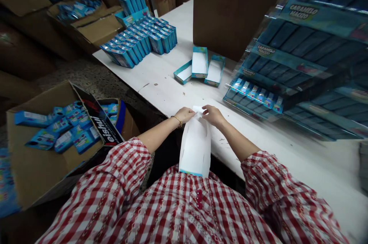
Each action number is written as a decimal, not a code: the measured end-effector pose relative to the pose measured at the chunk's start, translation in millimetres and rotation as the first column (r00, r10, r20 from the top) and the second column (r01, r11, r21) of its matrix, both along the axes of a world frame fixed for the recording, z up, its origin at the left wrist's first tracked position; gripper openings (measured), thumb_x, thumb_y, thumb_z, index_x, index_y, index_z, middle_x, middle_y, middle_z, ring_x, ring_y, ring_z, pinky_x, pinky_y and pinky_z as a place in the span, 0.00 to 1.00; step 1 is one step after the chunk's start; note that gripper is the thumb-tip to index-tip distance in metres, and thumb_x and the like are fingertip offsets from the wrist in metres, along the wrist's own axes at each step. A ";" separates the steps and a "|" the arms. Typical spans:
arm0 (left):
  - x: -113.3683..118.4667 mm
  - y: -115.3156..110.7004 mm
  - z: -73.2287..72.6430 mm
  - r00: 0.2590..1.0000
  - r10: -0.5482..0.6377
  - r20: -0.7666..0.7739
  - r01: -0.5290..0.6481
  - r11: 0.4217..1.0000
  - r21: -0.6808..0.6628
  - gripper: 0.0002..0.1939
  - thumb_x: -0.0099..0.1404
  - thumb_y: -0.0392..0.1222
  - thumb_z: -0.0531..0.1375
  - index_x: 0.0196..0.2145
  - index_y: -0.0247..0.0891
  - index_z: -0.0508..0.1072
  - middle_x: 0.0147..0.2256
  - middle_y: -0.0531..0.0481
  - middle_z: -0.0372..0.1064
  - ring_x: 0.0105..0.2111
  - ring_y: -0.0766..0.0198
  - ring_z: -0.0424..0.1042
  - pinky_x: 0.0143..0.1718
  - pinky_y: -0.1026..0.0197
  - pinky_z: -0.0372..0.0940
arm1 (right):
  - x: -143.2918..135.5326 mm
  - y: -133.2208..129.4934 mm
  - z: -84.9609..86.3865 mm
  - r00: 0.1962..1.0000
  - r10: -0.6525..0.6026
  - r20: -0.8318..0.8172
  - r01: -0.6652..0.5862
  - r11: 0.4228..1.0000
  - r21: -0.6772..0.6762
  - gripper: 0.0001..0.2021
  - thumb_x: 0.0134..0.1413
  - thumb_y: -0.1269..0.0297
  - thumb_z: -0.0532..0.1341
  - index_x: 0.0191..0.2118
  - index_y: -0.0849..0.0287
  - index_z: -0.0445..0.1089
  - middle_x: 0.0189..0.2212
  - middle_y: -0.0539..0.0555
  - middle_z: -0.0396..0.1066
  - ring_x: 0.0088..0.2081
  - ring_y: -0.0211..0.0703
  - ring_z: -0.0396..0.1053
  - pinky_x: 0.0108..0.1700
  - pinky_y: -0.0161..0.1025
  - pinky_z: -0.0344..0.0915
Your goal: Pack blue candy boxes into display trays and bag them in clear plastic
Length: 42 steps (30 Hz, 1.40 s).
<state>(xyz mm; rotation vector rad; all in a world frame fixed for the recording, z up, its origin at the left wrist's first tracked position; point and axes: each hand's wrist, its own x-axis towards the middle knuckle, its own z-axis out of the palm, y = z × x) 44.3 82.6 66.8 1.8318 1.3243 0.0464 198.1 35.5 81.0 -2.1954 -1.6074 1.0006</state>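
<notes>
A partly folded cardboard tray [195, 144], white inside with a blue edge nearest my body, spans the table's front edge and my lap. Its far end is pinched by my left hand [185, 114], which wears a gold bracelet on the wrist. Across from it, my right hand [213, 115] grips the far right corner, fingers bent over the flaps. Beyond my hands, three folded blue trays sit on the white table: a left one [184, 72], a middle one [199, 62] resting partly on its neighbours, and a right one [215, 69].
Rows of small blue boxes [140, 41] stand at the table's far left. Wrapped display packs [301, 52] are stacked at the right, beside a large brown carton [227, 10]. An open carton [25, 167] of loose blue boxes [66, 129] is at my left.
</notes>
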 end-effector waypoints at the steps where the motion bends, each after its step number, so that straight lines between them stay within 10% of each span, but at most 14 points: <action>1: 0.3 -1.1 1.4 0.999 -0.023 -0.022 0.024 0.999 0.032 0.16 0.61 0.45 0.52 0.34 0.33 0.76 0.30 0.48 0.73 0.32 0.65 0.68 0.31 0.66 0.60 | -1.5 -0.9 1.1 1.000 0.005 -0.012 -0.005 1.000 0.000 0.22 0.43 0.75 0.59 0.48 0.58 0.67 0.37 0.51 0.73 0.38 0.40 0.69 0.40 0.35 0.64; 14: -0.2 0.3 6.6 0.985 -0.144 -0.095 0.151 0.986 0.075 0.10 0.56 0.41 0.59 0.26 0.34 0.78 0.22 0.52 0.70 0.25 0.68 0.65 0.26 0.67 0.57 | 10.3 -1.3 -24.1 0.990 -0.107 -0.093 0.109 0.994 0.023 0.36 0.36 0.74 0.64 0.57 0.60 0.58 0.49 0.61 0.64 0.39 0.42 0.69 0.42 0.38 0.66; 28: -6.7 -6.3 4.3 0.984 0.168 0.066 -0.159 0.979 -0.127 0.03 0.51 0.36 0.61 0.24 0.32 0.74 0.23 0.53 0.69 0.25 0.69 0.65 0.28 0.67 0.59 | 4.9 -0.4 -19.7 0.961 -0.205 -0.185 0.209 0.978 0.001 0.46 0.31 0.74 0.65 0.62 0.59 0.49 0.45 0.57 0.67 0.42 0.44 0.67 0.44 0.40 0.64; 34: -10.3 -6.3 -3.6 0.975 0.223 0.007 -0.223 0.975 0.007 0.24 0.49 0.32 0.62 0.46 0.33 0.67 0.32 0.51 0.71 0.28 0.69 0.67 0.30 0.68 0.61 | 4.0 -4.8 -21.9 0.907 -0.289 -0.306 0.293 0.955 -0.034 0.27 0.32 0.72 0.63 0.47 0.63 0.67 0.27 0.47 0.65 0.28 0.35 0.63 0.32 0.32 0.61; 37: -11.1 -7.1 0.6 0.995 0.092 -0.040 -0.090 0.995 0.044 0.17 0.49 0.34 0.62 0.39 0.35 0.70 0.31 0.51 0.71 0.31 0.66 0.68 0.31 0.67 0.61 | 2.1 -7.6 -20.5 0.905 -0.273 -0.326 0.275 0.961 -0.039 0.10 0.36 0.66 0.62 0.30 0.63 0.70 0.22 0.47 0.64 0.26 0.35 0.61 0.30 0.33 0.58; 42: -15.3 -8.3 5.5 0.999 0.034 -0.020 -0.034 0.999 0.034 0.18 0.48 0.45 0.61 0.37 0.34 0.72 0.33 0.49 0.71 0.33 0.61 0.68 0.33 0.64 0.61 | 2.8 -10.2 -11.9 0.916 -0.220 -0.334 0.227 0.974 -0.021 0.18 0.49 0.54 0.55 0.30 0.65 0.72 0.24 0.53 0.69 0.28 0.38 0.65 0.31 0.33 0.60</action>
